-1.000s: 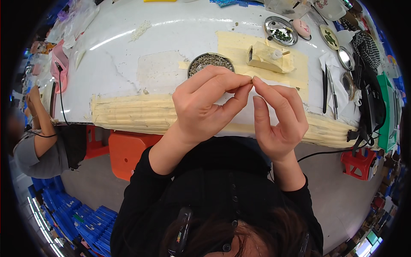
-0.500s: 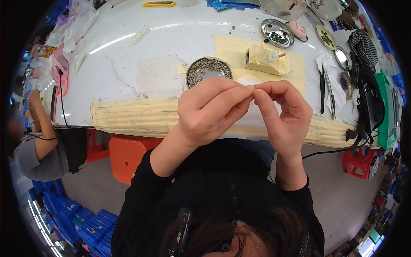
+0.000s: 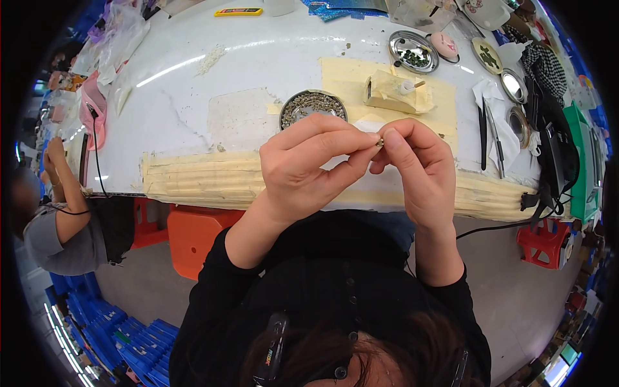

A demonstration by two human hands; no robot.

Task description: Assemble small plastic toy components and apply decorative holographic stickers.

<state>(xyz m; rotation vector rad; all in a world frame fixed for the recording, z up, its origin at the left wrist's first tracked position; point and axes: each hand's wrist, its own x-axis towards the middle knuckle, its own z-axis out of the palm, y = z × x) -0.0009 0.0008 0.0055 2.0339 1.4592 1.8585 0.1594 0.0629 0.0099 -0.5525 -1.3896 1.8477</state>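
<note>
Between my fingertips is a tiny metallic-looking piece (image 3: 380, 142), too small for me to tell its kind. My left hand (image 3: 316, 164) pinches toward it with thumb and forefinger, the other fingers curled. From the other side my right hand (image 3: 420, 166) grips it between thumb and bent forefinger. Both hands are held over the table's taped front edge. Just beyond my left hand stands a round metal dish (image 3: 313, 105) full of small greyish pieces, its near rim covered by the hand. A tape-wrapped block (image 3: 398, 92) with a small stick on it lies past my right hand.
A steel dish of dark green pieces (image 3: 414, 51) and a pink round case (image 3: 445, 45) lie at the far right. Black tweezers (image 3: 482, 135) and a slim metal tool (image 3: 495, 138) rest nearer. Another person's arm (image 3: 64, 184) is at the left, beyond an orange stool (image 3: 200, 238).
My right hand has turned and shifted slightly left, its fingers curling in more. The tiny piece, hidden before, now shows between the fingertips.
</note>
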